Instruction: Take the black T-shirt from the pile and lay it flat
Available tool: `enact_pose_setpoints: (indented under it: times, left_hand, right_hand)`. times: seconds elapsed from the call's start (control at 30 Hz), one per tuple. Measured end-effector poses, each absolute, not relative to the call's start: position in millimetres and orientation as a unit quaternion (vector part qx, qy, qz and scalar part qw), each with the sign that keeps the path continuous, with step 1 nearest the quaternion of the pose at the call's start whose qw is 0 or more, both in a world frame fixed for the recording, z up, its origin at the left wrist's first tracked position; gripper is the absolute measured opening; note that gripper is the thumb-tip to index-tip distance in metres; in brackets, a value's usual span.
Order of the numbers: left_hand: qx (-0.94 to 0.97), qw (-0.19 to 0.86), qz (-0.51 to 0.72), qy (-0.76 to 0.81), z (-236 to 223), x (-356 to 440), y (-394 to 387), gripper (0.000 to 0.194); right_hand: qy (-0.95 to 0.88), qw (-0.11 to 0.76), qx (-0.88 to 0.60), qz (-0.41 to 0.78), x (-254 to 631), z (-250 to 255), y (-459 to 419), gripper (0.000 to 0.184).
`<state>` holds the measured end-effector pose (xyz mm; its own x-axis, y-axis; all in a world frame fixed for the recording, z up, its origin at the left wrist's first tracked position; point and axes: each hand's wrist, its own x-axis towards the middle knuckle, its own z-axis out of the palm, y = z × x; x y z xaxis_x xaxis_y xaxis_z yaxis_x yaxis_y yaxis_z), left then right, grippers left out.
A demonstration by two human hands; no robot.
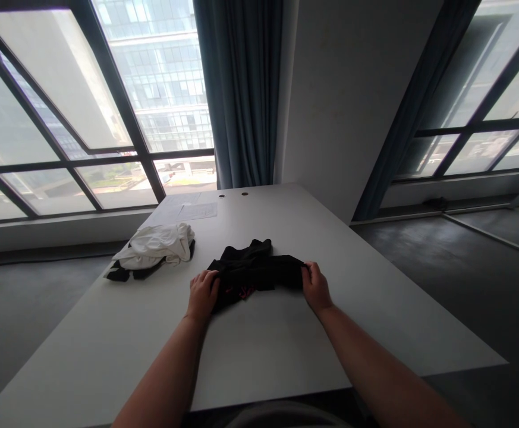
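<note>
Fingers of the left hand (202,294) and right hand (316,287) pinch opposite ends of the black garment (255,270) lying mid-bench (286,345), near a white garment (156,246); holding both ends taut and level should give a clean fold.

on the table (286,345) a garment (254,270) lies before me, my left hand (203,294) at its left end, my right hand (316,286) at its right. a pile of clothes (154,249) lies further left, papers (188,211) behind it.
</note>
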<state>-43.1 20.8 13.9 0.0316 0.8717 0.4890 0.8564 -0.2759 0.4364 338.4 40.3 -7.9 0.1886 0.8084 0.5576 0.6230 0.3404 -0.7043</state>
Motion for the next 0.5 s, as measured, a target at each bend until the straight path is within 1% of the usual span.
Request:
enact_pose_setpoints:
  times: [0.1, 0.17, 0.27, 0.3, 0.37, 0.4, 0.47, 0.5]
  left_hand:
    - [0.695, 0.036, 0.422, 0.58, 20.3, -42.9, 16.6, 0.03]
    - [0.672, 0.065, 0.475, 0.565, 23.8, -43.1, 14.6, 0.032]
    - [0.648, 0.076, 0.502, 0.567, 27.0, -44.2, 13.1, 0.032]
    - [0.658, 0.077, 0.491, 0.566, 27.4, -44.0, 12.8, 0.03]
    - [0.702, 0.083, 0.442, 0.552, 27.2, -41.4, 12.2, 0.028]
    - [0.728, 0.085, 0.412, 0.542, 26.5, -38.9, 11.8, 0.034]
    - [0.769, 0.081, 0.351, 0.528, 24.4, -32.3, 11.0, 0.054]
    - [0.78, 0.077, 0.329, 0.527, 23.0, -29.0, 10.7, 0.06]
  right_hand:
    - [-0.638, 0.514, -0.566, 0.097, 338.3, -6.2, 38.6, 0.036]
    - [-0.633, 0.519, -0.569, 0.082, 339.7, -5.4, 39.9, 0.035]
    - [-0.644, 0.526, -0.554, 0.044, 340.4, -4.5, 43.1, 0.035]
    - [-0.661, 0.517, -0.543, 0.043, 339.6, -4.5, 43.9, 0.035]
    - [-0.712, 0.473, -0.515, 0.068, 336.4, -4.6, 44.4, 0.038]
    - [-0.739, 0.441, -0.501, 0.089, 334.4, -4.8, 44.3, 0.04]
    - [-0.784, 0.382, -0.474, 0.123, 330.6, -5.1, 43.5, 0.042]
    - [-0.797, 0.364, -0.463, 0.134, 329.4, -5.2, 43.2, 0.043]
